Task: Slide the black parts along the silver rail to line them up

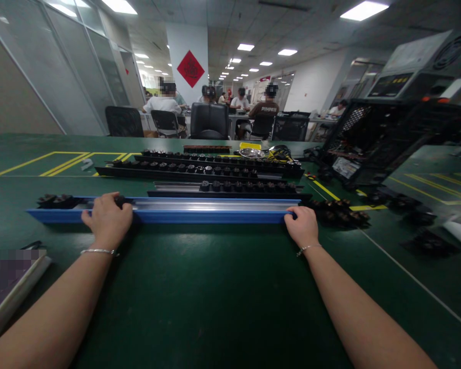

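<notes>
A long blue channel [211, 217] with a shiny metal inside lies across the green table. Over its left part is my left hand [110, 218], fingers curled round a small black part [120, 201] in the channel. More black parts [56, 201] sit at the channel's left end. My right hand [302, 224] grips the right end of the channel with bent fingers. A cluster of black parts [341, 212] lies just right of that hand. Behind the blue channel are black channels [230, 195] holding rows of similar black parts.
An open computer case [369, 138] stands at the back right, near cables and a yellow item [250, 146]. Loose black parts [430, 242] lie at the right. A flat pale-edged object [19, 292] is at the left. People sit beyond the table.
</notes>
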### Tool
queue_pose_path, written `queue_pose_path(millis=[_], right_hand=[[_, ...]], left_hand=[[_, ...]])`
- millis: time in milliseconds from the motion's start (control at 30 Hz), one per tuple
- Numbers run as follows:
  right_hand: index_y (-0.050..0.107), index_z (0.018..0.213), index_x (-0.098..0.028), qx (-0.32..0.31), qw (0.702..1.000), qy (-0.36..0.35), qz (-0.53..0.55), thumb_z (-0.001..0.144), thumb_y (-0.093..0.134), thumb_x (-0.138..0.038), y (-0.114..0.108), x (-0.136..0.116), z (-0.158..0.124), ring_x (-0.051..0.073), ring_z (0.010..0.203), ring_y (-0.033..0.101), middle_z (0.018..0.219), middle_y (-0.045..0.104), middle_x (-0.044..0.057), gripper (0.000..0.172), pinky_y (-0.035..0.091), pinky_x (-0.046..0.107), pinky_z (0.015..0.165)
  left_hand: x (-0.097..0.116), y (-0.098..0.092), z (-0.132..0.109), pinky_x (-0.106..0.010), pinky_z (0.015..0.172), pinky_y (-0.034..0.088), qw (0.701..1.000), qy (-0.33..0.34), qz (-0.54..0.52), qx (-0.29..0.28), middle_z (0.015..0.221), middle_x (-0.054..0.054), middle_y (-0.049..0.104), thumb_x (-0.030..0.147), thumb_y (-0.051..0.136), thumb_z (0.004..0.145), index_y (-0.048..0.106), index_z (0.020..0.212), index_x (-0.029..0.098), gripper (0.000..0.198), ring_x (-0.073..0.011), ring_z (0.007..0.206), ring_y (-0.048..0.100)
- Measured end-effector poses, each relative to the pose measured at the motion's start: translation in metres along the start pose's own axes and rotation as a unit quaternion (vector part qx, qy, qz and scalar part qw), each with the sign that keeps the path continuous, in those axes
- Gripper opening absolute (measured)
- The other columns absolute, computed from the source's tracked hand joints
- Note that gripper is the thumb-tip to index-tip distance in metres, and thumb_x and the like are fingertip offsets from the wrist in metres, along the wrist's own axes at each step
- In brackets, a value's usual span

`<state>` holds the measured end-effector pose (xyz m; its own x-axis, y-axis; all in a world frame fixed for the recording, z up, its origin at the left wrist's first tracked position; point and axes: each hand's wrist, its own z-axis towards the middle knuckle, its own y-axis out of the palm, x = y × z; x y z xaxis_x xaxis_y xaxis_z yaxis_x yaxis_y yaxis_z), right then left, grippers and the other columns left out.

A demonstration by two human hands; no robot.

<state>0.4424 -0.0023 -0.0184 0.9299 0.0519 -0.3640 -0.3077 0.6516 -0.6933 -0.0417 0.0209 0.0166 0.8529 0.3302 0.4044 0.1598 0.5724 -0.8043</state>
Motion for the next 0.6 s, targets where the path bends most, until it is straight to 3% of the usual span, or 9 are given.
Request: queue_pose_path(millis=[300,600], right_hand=[[0.064,0.07,-0.022,0.001,1.0,0.002,-0.004,0.07,0.043,-0.022,-0.0017,-0.0005,-0.0018,0.027,0.09,0.054,0.081,0.067,0.008,0.021,0.041,0.042,0.086],[0.062,0.069,-0.023,-0.004,1.0,-0.009,-0.003,0.07,0.044,-0.021,-0.0012,0.0022,-0.0019,0.026,0.088,0.053,0.08,0.065,0.007,0.019,0.04,0.042,0.086]], left_hand=[[0.0002,-0.0019,0.0048,-0.048,0.098,0.04,0.999,0.007,0.036,-0.007,0.117,-0.019,0.058,0.03,0.044,0.08,0.054,0.121,0.009,0.047,-0.0328,0.114,0.052],[0.0015,-0.0026,0.0015,-0.045,0.095,0.043,0.999,0.016,0.028,-0.012,0.115,-0.016,0.059,0.033,0.043,0.081,0.055,0.121,0.012,0.047,-0.0306,0.111,0.053]])
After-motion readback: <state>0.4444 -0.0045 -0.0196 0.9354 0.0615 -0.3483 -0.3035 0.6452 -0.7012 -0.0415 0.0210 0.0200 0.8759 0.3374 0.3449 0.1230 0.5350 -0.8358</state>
